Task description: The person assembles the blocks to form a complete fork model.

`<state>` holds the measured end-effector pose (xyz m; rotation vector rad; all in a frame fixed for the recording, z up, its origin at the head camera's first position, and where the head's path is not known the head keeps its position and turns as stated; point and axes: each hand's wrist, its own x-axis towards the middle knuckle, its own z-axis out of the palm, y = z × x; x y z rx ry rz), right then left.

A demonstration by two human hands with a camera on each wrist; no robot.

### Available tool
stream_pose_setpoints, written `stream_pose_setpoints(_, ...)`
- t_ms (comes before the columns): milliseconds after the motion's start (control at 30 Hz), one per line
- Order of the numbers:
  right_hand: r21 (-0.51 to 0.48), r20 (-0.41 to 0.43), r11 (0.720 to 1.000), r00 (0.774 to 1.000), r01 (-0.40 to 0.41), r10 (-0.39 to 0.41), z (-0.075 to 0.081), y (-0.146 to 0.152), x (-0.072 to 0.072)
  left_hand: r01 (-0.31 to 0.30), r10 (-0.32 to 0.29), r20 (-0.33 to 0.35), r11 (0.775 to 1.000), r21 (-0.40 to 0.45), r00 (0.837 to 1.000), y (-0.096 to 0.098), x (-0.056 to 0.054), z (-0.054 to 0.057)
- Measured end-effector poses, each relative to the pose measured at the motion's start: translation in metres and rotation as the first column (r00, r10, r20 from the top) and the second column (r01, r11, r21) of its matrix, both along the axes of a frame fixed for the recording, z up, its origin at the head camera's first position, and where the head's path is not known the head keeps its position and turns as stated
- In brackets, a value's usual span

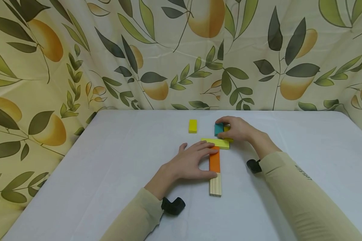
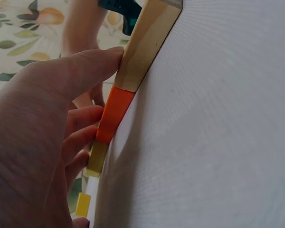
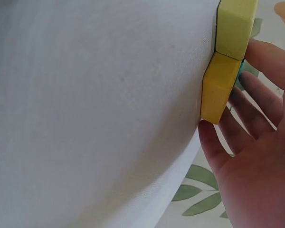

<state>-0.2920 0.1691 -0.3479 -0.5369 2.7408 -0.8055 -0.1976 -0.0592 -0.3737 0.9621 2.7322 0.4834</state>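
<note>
A plain wooden block [image 1: 215, 187] and an orange block [image 1: 215, 160] lie end to end in a line. Across the orange one's far end lies a light yellow-green block [image 1: 223, 144]. My left hand [image 1: 188, 162] rests along this line, its fingers over the orange and yellow-green blocks, its thumb touching the wooden one. Beyond them, my right hand [image 1: 241, 130] pinches a teal block [image 1: 218, 129] between thumb and fingers. A yellow block [image 3: 218, 88] sits beside the teal one, partly hidden under that hand in the head view.
A separate yellow block [image 1: 193, 126] lies to the left of the teal one. White cloth [image 1: 108, 160] covers the table. A curtain with a fruit and leaf print [image 1: 181, 60] hangs behind the table's far edge.
</note>
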Motion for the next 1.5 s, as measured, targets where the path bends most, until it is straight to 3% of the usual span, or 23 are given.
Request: stream_pose_setpoints(1500, -0.029, -0.003, 0.999, 1.000, -0.025, 0.025, 0.0042, -0.0054, 0.0006, 0.003, -0.003, -0.001, 1.000, 0.003, 1.000, -0.0008, 0.0000, -0.0003)
